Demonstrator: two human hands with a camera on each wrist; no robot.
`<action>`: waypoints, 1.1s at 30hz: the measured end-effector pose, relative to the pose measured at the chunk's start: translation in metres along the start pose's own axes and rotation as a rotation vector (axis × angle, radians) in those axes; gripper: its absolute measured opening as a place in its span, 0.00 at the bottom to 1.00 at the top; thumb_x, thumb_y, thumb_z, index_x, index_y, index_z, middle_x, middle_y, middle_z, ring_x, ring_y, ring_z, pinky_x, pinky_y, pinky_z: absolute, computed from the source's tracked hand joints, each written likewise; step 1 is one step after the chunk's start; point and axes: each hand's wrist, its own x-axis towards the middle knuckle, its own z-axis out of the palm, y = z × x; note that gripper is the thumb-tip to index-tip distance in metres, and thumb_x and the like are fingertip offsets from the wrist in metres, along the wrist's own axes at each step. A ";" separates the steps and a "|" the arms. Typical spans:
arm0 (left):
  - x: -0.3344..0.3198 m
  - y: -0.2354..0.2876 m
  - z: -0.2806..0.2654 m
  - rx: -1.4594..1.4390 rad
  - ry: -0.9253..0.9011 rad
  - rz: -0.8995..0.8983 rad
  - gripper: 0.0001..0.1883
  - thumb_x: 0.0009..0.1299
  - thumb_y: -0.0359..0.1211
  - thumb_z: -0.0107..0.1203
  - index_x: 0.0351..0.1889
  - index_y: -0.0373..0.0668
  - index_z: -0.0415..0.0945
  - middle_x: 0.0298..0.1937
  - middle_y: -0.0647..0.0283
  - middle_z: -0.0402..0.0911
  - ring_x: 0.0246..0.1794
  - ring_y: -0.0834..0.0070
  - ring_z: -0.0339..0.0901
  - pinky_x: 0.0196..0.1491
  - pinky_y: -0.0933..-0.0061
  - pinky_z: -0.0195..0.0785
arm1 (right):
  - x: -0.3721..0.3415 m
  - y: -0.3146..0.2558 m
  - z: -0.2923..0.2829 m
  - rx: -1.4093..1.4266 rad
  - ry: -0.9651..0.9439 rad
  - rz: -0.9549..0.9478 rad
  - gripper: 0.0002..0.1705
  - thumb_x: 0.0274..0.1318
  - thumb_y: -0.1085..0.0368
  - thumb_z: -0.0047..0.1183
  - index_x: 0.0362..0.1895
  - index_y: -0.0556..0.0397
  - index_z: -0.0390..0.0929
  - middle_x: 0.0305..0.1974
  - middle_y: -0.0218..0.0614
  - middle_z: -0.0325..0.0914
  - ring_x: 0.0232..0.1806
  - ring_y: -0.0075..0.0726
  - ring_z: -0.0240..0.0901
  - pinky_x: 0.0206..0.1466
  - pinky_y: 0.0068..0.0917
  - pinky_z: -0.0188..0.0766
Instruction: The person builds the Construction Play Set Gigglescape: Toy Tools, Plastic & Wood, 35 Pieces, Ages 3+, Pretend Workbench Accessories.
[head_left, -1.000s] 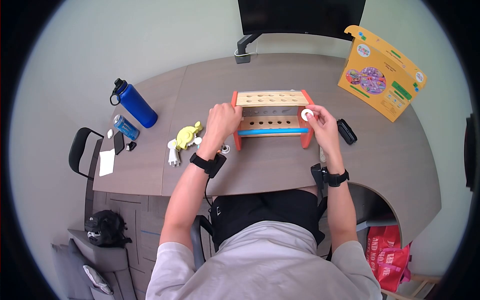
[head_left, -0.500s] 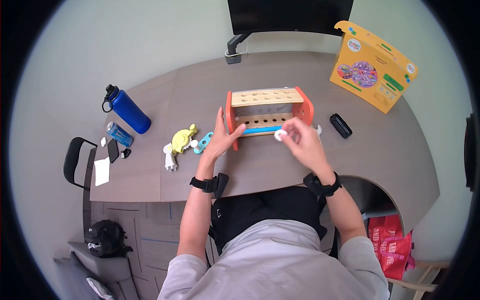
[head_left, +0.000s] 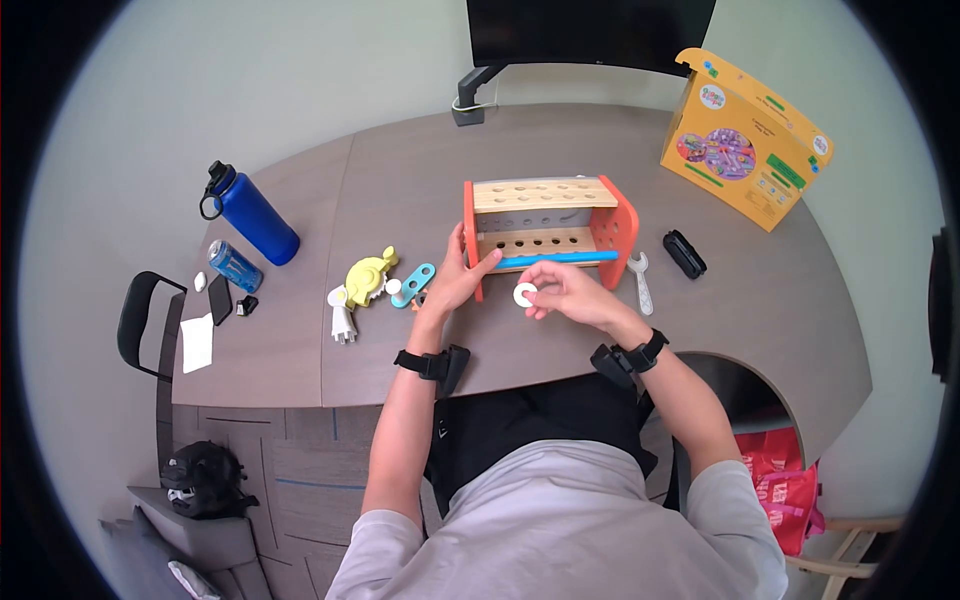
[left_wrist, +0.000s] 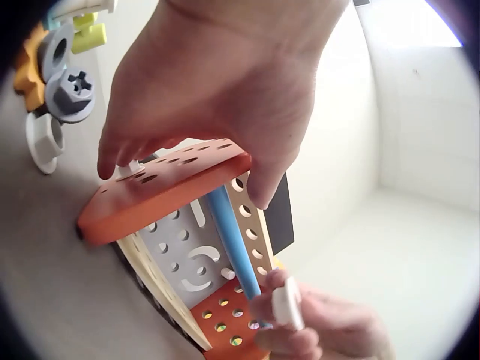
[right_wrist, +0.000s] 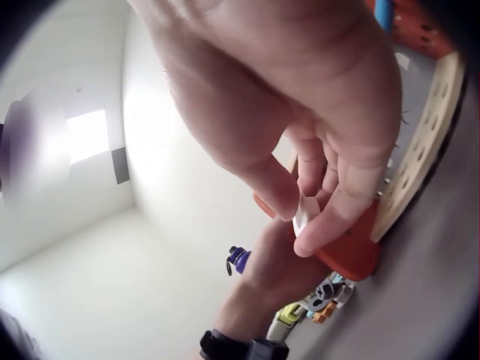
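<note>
Shifted left and drawn slightly back since half a second ago, with white ring [head_left: 524,294] pinched in right hand [head_left: 575,298]. Held just in front of blue rod [head_left: 562,257], long axis left-to-right across wooden rack [head_left: 545,193], nearer to rod's left end than right. Gripping orange side panel [left_wrist: 166,200] there with left hand [head_left: 455,284]. Probably decisive: short leftward gap from ring to panel.

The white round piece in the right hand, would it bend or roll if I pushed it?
The white round piece might roll on its edge, since its rim looks circular. It's probably stiff: it shows no bend where the right hand pinches it. It may be light, being so small.
</note>
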 end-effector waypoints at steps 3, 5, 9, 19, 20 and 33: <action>0.000 -0.006 0.002 0.050 0.021 0.026 0.54 0.76 0.57 0.66 0.86 0.36 0.46 0.76 0.40 0.70 0.76 0.53 0.72 0.74 0.57 0.68 | 0.011 -0.018 -0.006 0.013 0.034 -0.043 0.17 0.76 0.66 0.58 0.62 0.57 0.76 0.52 0.36 0.83 0.49 0.28 0.85 0.52 0.27 0.83; -0.001 -0.007 0.004 0.070 0.026 0.025 0.51 0.77 0.57 0.63 0.85 0.37 0.49 0.73 0.41 0.74 0.73 0.54 0.76 0.72 0.58 0.70 | 0.026 -0.026 -0.012 0.021 0.088 -0.034 0.18 0.74 0.67 0.59 0.63 0.60 0.76 0.53 0.37 0.84 0.51 0.28 0.85 0.55 0.26 0.83; 0.002 -0.009 0.002 0.068 0.003 0.020 0.47 0.78 0.57 0.62 0.84 0.40 0.53 0.69 0.44 0.79 0.70 0.56 0.79 0.70 0.58 0.72 | 0.063 -0.020 -0.023 0.004 0.134 -0.006 0.19 0.73 0.68 0.60 0.63 0.61 0.79 0.55 0.38 0.85 0.54 0.29 0.83 0.58 0.26 0.83; 0.002 -0.007 -0.003 0.135 -0.029 0.076 0.46 0.76 0.49 0.66 0.84 0.41 0.53 0.70 0.47 0.80 0.70 0.55 0.79 0.69 0.57 0.72 | 0.113 -0.019 -0.024 -0.534 0.180 0.056 0.21 0.73 0.64 0.62 0.62 0.64 0.77 0.52 0.43 0.86 0.53 0.34 0.85 0.57 0.32 0.83; 0.001 -0.005 -0.003 0.134 -0.031 0.077 0.46 0.76 0.49 0.66 0.84 0.41 0.53 0.70 0.47 0.80 0.70 0.55 0.79 0.69 0.57 0.72 | 0.117 -0.017 -0.023 -0.535 0.182 0.057 0.21 0.73 0.64 0.62 0.62 0.64 0.77 0.52 0.43 0.86 0.53 0.34 0.85 0.57 0.32 0.83; 0.004 -0.012 -0.002 0.084 -0.070 0.129 0.46 0.79 0.46 0.63 0.86 0.41 0.48 0.74 0.46 0.73 0.72 0.57 0.75 0.72 0.58 0.69 | 0.157 0.005 -0.035 0.127 0.271 0.384 0.09 0.77 0.68 0.54 0.56 0.51 0.77 0.56 0.37 0.83 0.61 0.38 0.83 0.65 0.36 0.85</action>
